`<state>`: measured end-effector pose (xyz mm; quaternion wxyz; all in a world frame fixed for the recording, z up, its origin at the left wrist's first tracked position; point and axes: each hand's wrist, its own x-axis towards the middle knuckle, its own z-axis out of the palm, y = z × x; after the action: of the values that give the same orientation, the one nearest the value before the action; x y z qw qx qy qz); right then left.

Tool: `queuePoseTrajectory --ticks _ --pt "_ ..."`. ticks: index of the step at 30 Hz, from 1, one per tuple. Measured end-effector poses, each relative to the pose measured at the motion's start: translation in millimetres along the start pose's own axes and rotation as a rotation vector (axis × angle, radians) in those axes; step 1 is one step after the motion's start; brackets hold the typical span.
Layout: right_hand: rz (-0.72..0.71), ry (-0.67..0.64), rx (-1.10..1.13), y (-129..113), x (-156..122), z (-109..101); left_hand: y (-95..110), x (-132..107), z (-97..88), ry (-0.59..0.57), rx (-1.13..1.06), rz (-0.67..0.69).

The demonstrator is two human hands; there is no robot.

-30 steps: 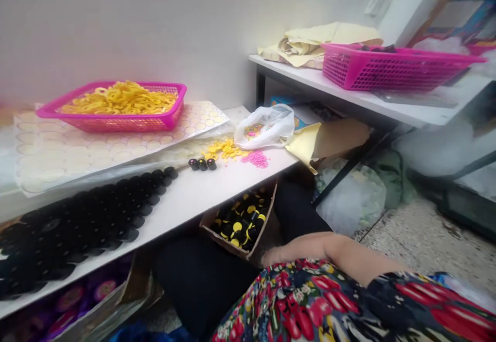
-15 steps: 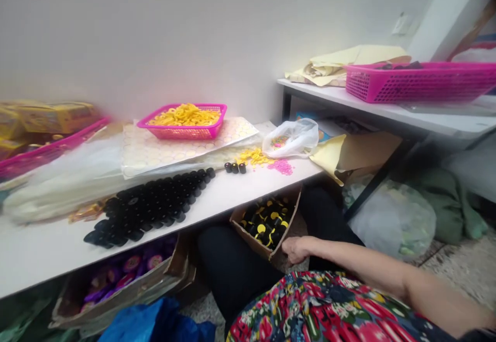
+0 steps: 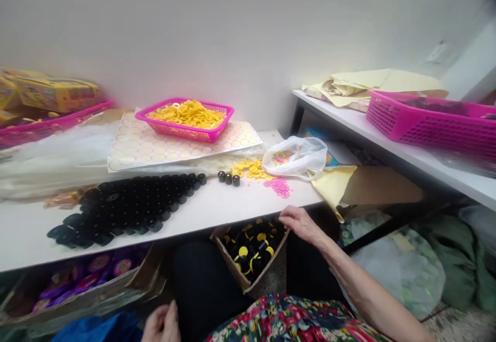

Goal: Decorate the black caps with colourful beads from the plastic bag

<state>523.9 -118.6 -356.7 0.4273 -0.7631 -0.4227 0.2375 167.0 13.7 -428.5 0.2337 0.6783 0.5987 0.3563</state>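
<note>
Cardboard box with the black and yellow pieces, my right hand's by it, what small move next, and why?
I'd probably lift your right hand onto the white table, to the pink bits. It's by the right corner of the cardboard box, just below them in view, and they look like the nearest loose pieces up there. Whether it grips the rim, I can't tell.

Cardboard box (image 3: 241, 278), 1, open-topped, below desk (image 3: 225, 210) edge; contains black cylinders (image 3: 257, 264) with yellow round ends, loosely heaped.

yellow boxes (image 3: 58, 93) in leftmost basket (image 3: 39, 131) | cream paper (image 3: 382, 80) on side table (image 3: 349, 115) | green sack (image 3: 445, 262)
</note>
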Motion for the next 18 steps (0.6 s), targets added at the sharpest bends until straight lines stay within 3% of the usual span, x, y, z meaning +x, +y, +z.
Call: queuePoseTrajectory --ticks 3,6,9,13,18 --pt "-0.127 0.218 -0.197 8.1 40.9 -3.5 52.5 31.3 38.2 0.051 -0.134 0.071" --pt "-0.186 0.289 -0.447 13.2 86.8 0.3 111.0 72.8 82.4 -0.158 -0.195 0.289" --pt "-0.150 0.273 -0.655 11.9 127.1 4.2 153.6 110.2 136.2 -0.285 -0.194 0.305" --pt "-0.009 0.220 -0.813 7.0 159.9 6.4 182.7 133.6 191.8 -0.256 0.027 0.216" --pt "0.017 0.129 -0.912 3.4 175.6 8.1 200.5 130.8 213.3 -0.244 0.148 0.152"
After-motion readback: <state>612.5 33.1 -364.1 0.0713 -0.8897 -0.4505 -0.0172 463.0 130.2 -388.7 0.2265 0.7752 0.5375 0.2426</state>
